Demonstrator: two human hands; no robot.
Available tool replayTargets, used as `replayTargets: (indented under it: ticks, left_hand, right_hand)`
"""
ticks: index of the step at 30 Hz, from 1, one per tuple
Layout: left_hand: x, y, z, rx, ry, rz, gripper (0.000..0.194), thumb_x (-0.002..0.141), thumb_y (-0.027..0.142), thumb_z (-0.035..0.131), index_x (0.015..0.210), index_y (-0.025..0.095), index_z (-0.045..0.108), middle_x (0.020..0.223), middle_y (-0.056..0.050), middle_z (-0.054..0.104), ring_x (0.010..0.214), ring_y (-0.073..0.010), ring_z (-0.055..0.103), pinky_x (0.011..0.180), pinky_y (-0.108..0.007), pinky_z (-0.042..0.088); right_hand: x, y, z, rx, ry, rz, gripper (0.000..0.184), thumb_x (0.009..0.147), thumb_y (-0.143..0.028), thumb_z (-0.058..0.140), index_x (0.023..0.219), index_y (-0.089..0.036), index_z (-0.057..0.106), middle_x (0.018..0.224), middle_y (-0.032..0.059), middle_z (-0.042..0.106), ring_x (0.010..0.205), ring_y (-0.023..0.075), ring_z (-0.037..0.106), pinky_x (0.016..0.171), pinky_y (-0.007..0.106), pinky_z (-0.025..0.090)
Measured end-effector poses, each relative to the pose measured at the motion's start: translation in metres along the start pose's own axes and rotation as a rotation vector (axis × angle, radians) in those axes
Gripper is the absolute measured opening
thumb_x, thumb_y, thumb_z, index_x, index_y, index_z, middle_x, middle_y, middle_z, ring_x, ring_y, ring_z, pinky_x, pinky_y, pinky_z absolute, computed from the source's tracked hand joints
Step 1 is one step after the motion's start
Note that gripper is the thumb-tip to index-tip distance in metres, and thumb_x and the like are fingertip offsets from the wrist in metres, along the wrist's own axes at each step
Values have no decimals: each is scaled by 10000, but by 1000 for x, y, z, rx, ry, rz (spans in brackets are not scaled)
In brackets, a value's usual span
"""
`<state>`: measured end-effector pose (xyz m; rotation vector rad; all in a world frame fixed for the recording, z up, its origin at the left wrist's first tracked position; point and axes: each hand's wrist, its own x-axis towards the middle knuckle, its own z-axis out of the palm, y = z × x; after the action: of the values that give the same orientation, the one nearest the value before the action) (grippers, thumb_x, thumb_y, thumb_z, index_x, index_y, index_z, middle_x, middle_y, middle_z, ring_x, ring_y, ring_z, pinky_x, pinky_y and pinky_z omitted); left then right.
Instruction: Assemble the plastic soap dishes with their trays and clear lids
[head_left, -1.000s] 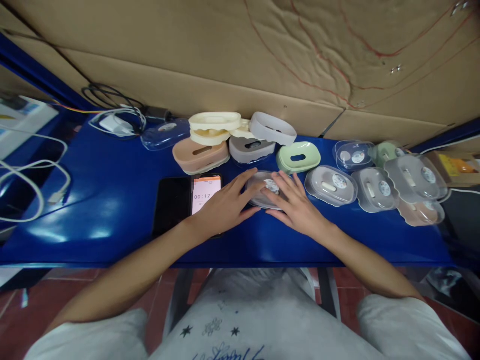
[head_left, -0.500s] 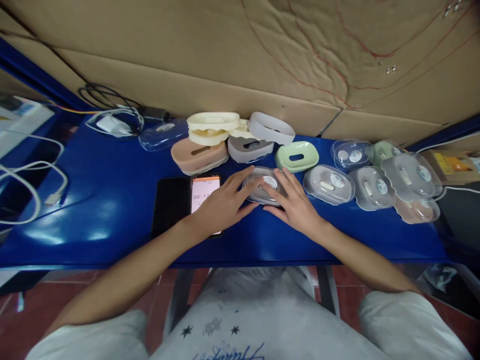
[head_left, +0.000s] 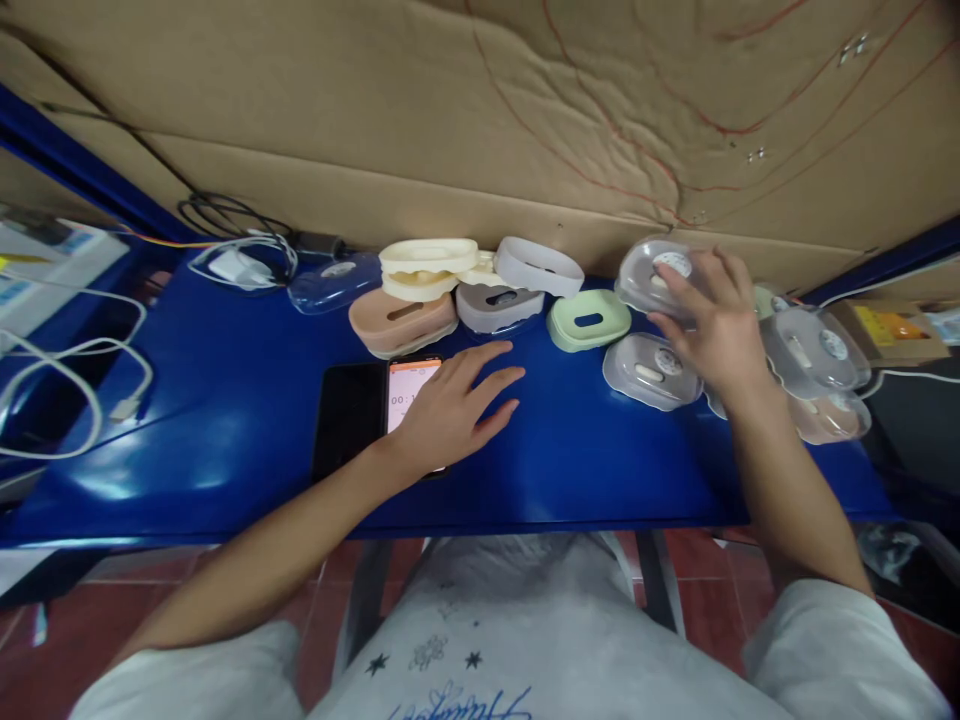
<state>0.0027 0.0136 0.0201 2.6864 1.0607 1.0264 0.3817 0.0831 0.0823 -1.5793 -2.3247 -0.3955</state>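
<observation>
My right hand (head_left: 716, 325) grips a grey soap box (head_left: 637, 275) with a clear lid and a round label, thumb in front and fingers over its right side. The box is held above the back right of the table. My left hand (head_left: 465, 400) holds nothing; its fingers are spread, and it partly covers a phone (head_left: 409, 378) showing a timer. Just below the held box sits another grey lidded soap box (head_left: 651, 370). A green soap box base (head_left: 589, 322) lies to its left.
Peach (head_left: 405, 318), cream (head_left: 427, 255) and grey soap box parts are piled at the back. Lidded boxes (head_left: 817, 350) cluster at the right. A clear lid (head_left: 334, 280), a white charger (head_left: 240, 268) and cables lie left. A cardboard panel (head_left: 337, 130) stands behind the blue table (head_left: 225, 420).
My right hand has carried the grey soap box from the middle of the table up and to the right. My left hand has let go of it and stayed near the phone.
</observation>
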Motion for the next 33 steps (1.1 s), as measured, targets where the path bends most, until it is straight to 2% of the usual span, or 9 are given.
replayTargets:
  ticks: [2,5,12,16,20,24,28,31,33]
  left_hand:
    - [0,-2,1,30,-35,12,217,1083,245,628,1273,158,686,1391,-170,693,1211,-319,714,1024,-493,613]
    - [-1,-3,2,20,-115,65,183,1109,265,597,1203,158,712,1254,-120,751,1091,-279,744,932,-435,612]
    - [-10,12,11,41,-409,277,219,1119,312,604,1250,184,724,1329,-98,728,1121,-262,718,967,-426,572]
    - [-12,18,13,70,-447,303,197,1102,312,637,1217,185,735,1338,-99,727,1139,-263,711,992,-427,557]
    - [-10,15,9,91,-438,286,198,1108,304,622,1221,185,732,1340,-105,727,1128,-259,716,990,-421,556]
    - [-9,13,7,102,-434,277,193,1104,297,626,1219,188,736,1333,-106,729,1129,-257,720,984,-412,560]
    - [-9,14,9,94,-436,279,188,1094,289,643,1213,185,745,1315,-110,738,1125,-261,727,979,-416,569]
    - [-8,15,9,88,-435,262,203,1085,274,658,1252,189,735,1358,-116,727,1162,-266,723,1001,-418,573]
    - [-7,15,8,87,-427,236,251,1089,264,648,1320,193,713,1433,-127,698,1231,-280,706,1040,-430,573]
  right_hand:
    - [10,21,10,-37,-54,3,549,1049,-377,686,1564,-198,623,1662,194,517,1608,428,351,1297,638,354]
    - [16,34,29,-16,-113,-46,539,1053,-366,678,1557,-181,628,1655,201,528,1601,404,367,1299,621,351]
    - [16,38,57,174,-76,-110,591,1055,-507,661,1574,-230,603,1645,165,553,1566,336,464,1313,602,371]
    - [20,37,59,292,-95,-170,638,1048,-565,654,1575,-209,606,1637,187,565,1556,338,499,1318,585,370]
    - [20,27,59,403,-141,-139,594,1045,-556,656,1540,-230,640,1628,169,587,1523,310,555,1288,538,426]
    - [22,29,42,429,-151,-55,481,1055,-500,626,1448,-233,703,1569,131,653,1477,269,605,1276,487,441]
    - [20,51,11,283,-155,194,428,1089,-375,540,1430,-189,720,1471,165,722,1402,242,656,1218,383,463]
    - [11,65,3,143,-177,331,451,1087,-375,527,1453,-180,707,1474,191,713,1413,291,640,1212,430,449]
    - [4,68,9,69,-236,388,588,1070,-491,574,1552,-157,618,1572,249,618,1476,363,572,1224,528,417]
